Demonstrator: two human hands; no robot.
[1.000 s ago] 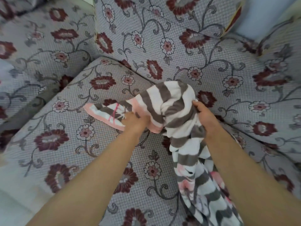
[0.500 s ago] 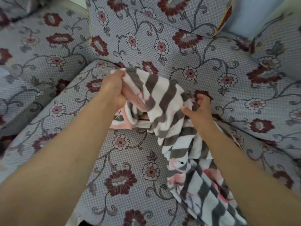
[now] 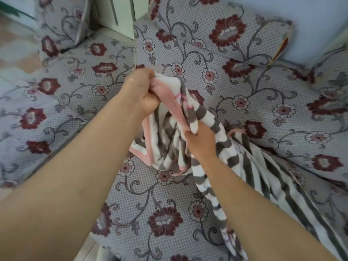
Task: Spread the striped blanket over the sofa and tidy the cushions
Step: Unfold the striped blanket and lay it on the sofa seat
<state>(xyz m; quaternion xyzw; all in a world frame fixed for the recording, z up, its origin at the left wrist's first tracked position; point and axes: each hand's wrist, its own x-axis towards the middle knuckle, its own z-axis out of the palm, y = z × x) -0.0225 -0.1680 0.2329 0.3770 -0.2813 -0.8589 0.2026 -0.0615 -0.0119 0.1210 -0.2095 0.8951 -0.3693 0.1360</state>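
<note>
Soft, even daylight with faint shadows and no glare; wide-angle bending at the edges, slight blur towards the corners.

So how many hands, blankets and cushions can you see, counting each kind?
Hands: 2, the left hand and right hand, both gripping the blanket.
Blankets: 1, the striped blanket.
Cushions: 2 clear ones, a back cushion and a far cushion.
Total: 5.

left hand [image 3: 143, 91] raised, blanket [image 3: 205, 129] bunched tighter
</note>
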